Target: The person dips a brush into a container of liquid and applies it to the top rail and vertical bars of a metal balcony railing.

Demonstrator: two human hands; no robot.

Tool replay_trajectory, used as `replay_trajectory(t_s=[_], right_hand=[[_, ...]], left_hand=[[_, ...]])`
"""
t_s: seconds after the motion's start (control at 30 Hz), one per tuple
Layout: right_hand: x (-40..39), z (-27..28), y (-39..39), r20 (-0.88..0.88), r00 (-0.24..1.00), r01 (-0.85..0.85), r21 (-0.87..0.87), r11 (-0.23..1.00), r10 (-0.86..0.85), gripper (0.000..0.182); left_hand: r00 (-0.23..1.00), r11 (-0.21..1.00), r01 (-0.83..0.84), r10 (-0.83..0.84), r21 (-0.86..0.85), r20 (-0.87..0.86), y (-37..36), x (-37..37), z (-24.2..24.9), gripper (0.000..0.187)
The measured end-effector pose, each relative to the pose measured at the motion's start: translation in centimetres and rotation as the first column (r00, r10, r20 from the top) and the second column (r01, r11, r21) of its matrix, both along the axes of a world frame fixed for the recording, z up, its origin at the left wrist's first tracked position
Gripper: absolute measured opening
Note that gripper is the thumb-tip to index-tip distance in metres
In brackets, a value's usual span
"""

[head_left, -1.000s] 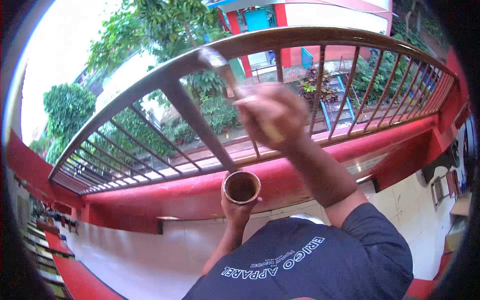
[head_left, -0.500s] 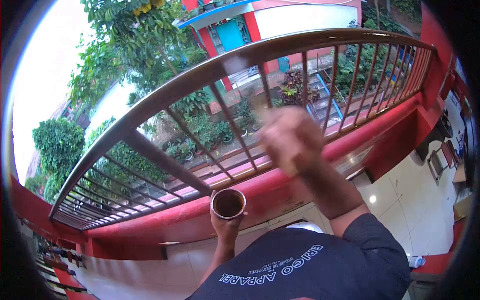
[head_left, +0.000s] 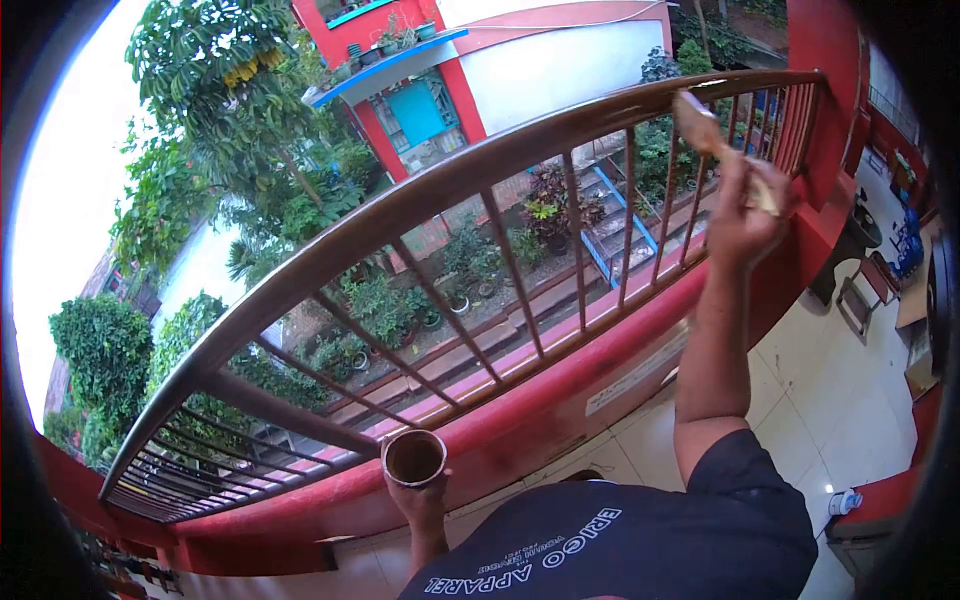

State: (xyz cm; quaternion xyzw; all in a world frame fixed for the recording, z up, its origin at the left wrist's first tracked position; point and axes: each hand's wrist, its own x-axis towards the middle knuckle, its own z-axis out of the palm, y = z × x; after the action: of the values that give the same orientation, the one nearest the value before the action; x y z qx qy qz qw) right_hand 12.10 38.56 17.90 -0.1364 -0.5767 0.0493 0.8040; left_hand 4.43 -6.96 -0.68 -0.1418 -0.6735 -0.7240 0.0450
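My left hand [head_left: 423,503] grips a small round can of brown paint [head_left: 414,458], held upright in front of the red parapet [head_left: 560,395]. My right hand [head_left: 745,212] is raised far to the right and closed around a paintbrush [head_left: 712,137]. The brush's bristles touch the brown top rail [head_left: 480,165] of the metal balcony railing near its right end. Thin vertical bars [head_left: 575,228] run down from the rail to the parapet.
A red pillar [head_left: 825,90] stands just right of the brush. White floor tiles [head_left: 830,400] lie below, with a small bottle [head_left: 846,501] at the right. Beyond the railing are potted plants [head_left: 440,290], trees and a red-and-white building [head_left: 480,60].
My right hand swept the brush along the top rail from the middle towards the right end. The view turned right with it. The can stayed in my left hand.
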Motion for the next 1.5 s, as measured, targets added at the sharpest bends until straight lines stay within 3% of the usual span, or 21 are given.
replay_trajectory(t_s=[0.07,0.2,0.37,0.4,0.43,0.47,0.53,0.6,0.63,0.7,0.73,0.77,0.8,0.9,1.0,1.03,1.07,1.17,1.3,1.43,1.5], right_hand=[[-1.6,1.1,-3.2,0.136,0.990,-0.061,0.313,0.948,0.018,0.010],[-2.8,2.0,-12.1,0.333,0.885,-0.454,0.462,0.762,0.325,0.020],[-3.2,4.5,-8.6,0.254,0.685,-0.728,0.204,0.655,0.683,0.013],[-4.0,4.5,-5.3,0.179,0.739,-0.671,0.111,0.734,0.649,0.009],[-2.7,6.0,-3.6,0.007,0.558,-0.795,-0.282,0.537,0.830,0.007],[-2.0,6.7,-0.1,0.070,0.647,-0.702,-0.334,0.629,0.760,0.007],[0.1,8.3,4.1,-0.050,0.627,-0.737,-0.364,0.570,0.778,0.007],[2.0,9.3,6.0,0.063,0.801,-0.546,-0.331,0.770,0.595,0.006],[2.6,9.8,6.1,0.115,0.868,-0.433,-0.305,0.849,0.484,0.005],[2.6,9.3,2.4,0.323,0.946,0.001,0.089,0.996,-0.030,0.006],[2.3,8.8,-0.5,0.356,0.934,-0.009,0.101,0.995,-0.028,0.007],[1.3,7.5,-2.0,0.278,0.950,-0.234,0.341,0.910,0.141,0.009],[1.3,6.0,-4.0,0.359,0.912,-0.340,0.394,0.854,0.198,0.018],[0.1,2.4,-7.6,0.405,0.711,-0.700,0.322,0.638,0.575,0.028],[-1.2,0.4,-2.6,0.163,0.854,-0.519,0.328,0.789,0.494,0.023],[-1.1,-0.7,-0.3,0.108,0.856,-0.517,0.175,0.838,0.506,0.019],[-0.4,-1.5,2.1,0.053,0.859,-0.511,0.017,0.859,0.510,0.015],[1.6,-1.7,7.9,-0.153,0.885,-0.448,-0.022,0.894,0.440,0.011],[3.4,-2.4,11.8,-0.346,0.884,-0.366,-0.097,0.925,0.314,0.010],[3.0,-3.0,9.3,-0.149,0.986,-0.066,0.046,0.997,0.072,0.010],[1.8,-3.4,7.6,-0.019,0.996,-0.085,0.092,0.992,0.087,0.009]], left_hand=[[0.995,1.000,0.013,-0.014,0.013,0.102,0.9,0.2,0.2,0.096],[0.994,0.998,0.062,-0.062,-0.005,0.092,3.0,0.1,-0.3,0.102],[0.995,0.995,0.093,-0.094,-0.027,-0.038,4.6,-0.2,-1.1,0.108],[0.995,0.995,0.100,-0.100,-0.018,-0.025,4.6,-0.3,-1.1,0.108],[0.994,0.994,0.105,-0.105,-0.008,-0.011,4.7,-0.3,-1.1,0.108],[0.994,0.994,0.109,-0.109,0.003,0.003,4.7,-0.3,-1.0,0.108],[0.994,0.995,0.101,-0.100,-0.015,0.039,4.5,-0.3,-0.8,0.107],[0.995,0.996,0.083,-0.082,-0.016,0.064,4.4,-0.4,-1.2,0.106],[0.995,0.998,0.067,-0.066,-0.011,0.072,4.4,-0.3,-1.5,0.105],[0.995,0.998,0.061,-0.061,-0.007,0.079,4.3,0.0,-1.8,0.104],[0.994,0.997,0.075,-0.075,-0.005,0.078,4.4,0.0,-2.0,0.104],[0.993,0.996,0.093,-0.092,-0.003,0.075,4.7,0.0,-1.9,0.104],[0.991,0.995,0.102,-0.103,0.022,0.084,5.2,0.4,-1.5,0.104],[0.988,0.989,0.128,-0.134,0.075,0.081,6.4,1.0,-0.2,0.104],[0.989,0.989,0.131,-0.136,0.073,0.061,6.1,0.7,-1.1,0.103],[0.990,0.991,0.118,-0.122,0.057,0.070,5.7,0.6,-1.5,0.102],[0.991,0.994,0.103,-0.107,0.041,0.081,5.5,0.5,-1.7,0.101],[0.997,0.999,0.046,-0.045,-0.022,0.065,6.6,2.3,0.9,0.098],[0.993,0.993,0.108,-0.106,-0.042,0.046,4.3,0.9,-2.4,0.095],[0.986,0.993,0.120,-0.116,-0.020,0.121,5.6,2.2,-0.6,0.094],[0.984,0.990,0.138,-0.133,-0.035,0.118,6.3,2.3,-0.1,0.096]])
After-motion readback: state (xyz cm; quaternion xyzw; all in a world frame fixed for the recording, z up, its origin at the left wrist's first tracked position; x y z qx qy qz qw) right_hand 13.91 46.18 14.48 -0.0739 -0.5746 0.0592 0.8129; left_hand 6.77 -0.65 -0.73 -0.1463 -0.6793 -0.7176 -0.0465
